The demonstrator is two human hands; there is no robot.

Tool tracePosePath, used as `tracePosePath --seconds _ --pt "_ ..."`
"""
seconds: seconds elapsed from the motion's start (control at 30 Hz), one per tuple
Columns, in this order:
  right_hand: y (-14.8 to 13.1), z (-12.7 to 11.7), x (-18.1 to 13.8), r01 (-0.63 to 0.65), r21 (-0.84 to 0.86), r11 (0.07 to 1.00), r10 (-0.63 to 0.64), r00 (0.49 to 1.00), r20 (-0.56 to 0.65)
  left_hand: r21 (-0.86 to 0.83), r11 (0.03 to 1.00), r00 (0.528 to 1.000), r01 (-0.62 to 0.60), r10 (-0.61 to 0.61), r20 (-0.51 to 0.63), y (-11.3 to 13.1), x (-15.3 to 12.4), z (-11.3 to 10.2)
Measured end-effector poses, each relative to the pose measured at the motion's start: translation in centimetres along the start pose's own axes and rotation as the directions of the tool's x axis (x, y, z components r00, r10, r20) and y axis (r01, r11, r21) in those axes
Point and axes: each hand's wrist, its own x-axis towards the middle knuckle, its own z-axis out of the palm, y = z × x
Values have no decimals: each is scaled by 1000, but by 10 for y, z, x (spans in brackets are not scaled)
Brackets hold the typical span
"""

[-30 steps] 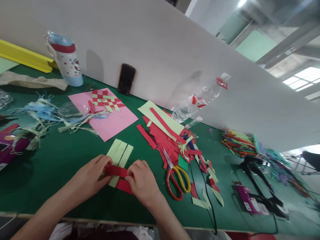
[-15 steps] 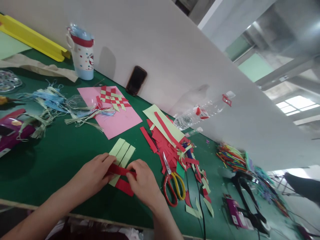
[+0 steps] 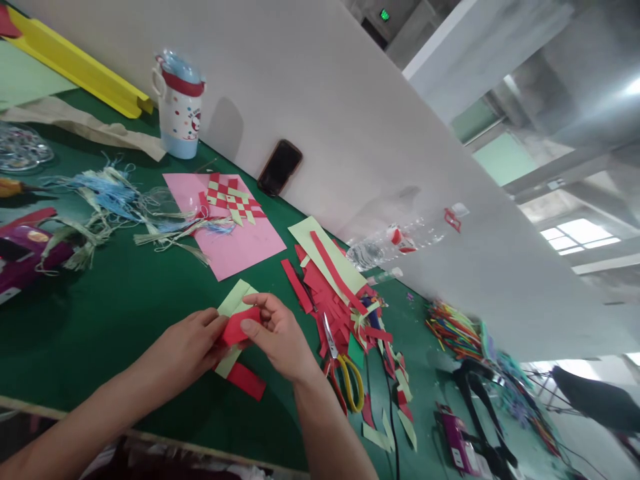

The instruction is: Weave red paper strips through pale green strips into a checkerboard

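Right hand [image 3: 280, 337], pinched nearly closed, has turned up the red strip [image 3: 239, 328] above pale green strips [image 3: 233, 299], left of the scissors [image 3: 336, 355]; left hand [image 3: 193, 341], fingers curled, grips its left end; that row seems unsettled

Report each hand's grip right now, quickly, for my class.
Left hand: closed, holding the red strip at its left end.
Right hand: closed, pinching the same strip between thumb and fingers.
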Motion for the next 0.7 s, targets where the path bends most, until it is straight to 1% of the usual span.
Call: tracePosePath --seconds 0.07,0.13,0.17,0.2,0.23,0.3,0.33,0.37,0.43,0.47,0.6,0.63,0.7 --pt "-1 -2 5 37 31 999 -38 999 33 -42 999 998 -18 16 -58 -2 0 1" --pt "-1 -9 12 71 6 997 -71 997 27 -81 996 994 -42 34 -104 -3 0 2" --pt "1 -14 16 89 -58 994 -89 996 -4 -95 994 993 -55 44 -108 -4 0 2" --pt "2 -20 20 107 -182 977 -118 992 -49 -105 992 993 -64 54 -102 -5 0 1" --pt "4 -25 25 118 -341 933 -159 983 -96 -115 991 994 -74 63 -93 -5 0 1" --pt "9 -33 33 105 -639 762 -248 959 -139 -137 986 993 -96 86 -78 -7 0 1" --pt "11 -36 36 92 -730 677 -276 951 -137 -142 985 993 -101 91 -74 -8 0 1" --pt "14 -37 39 83 -781 619 -291 948 -130 -141 985 993 -99 90 -72 -10 0 1" --pt "16 -37 43 71 -808 585 -294 947 -130 -133 986 993 -97 88 -75 -13 0 3" --pt "17 -36 44 57 -832 552 -292 948 -129 -130 986 993 -101 92 -75 -14 0 4" --pt "17 -29 48 -19 -938 346 -248 962 -111 -137 987 994 -88 77 -81 -17 -2 8" --pt "16 -28 49 -33 -948 316 -233 966 -111 -144 987 994 -74 62 -86 -17 -2 8" --pt "16 -26 50 -49 -949 312 -208 971 -119 -159 985 995 -64 50 -90 -17 -3 8"
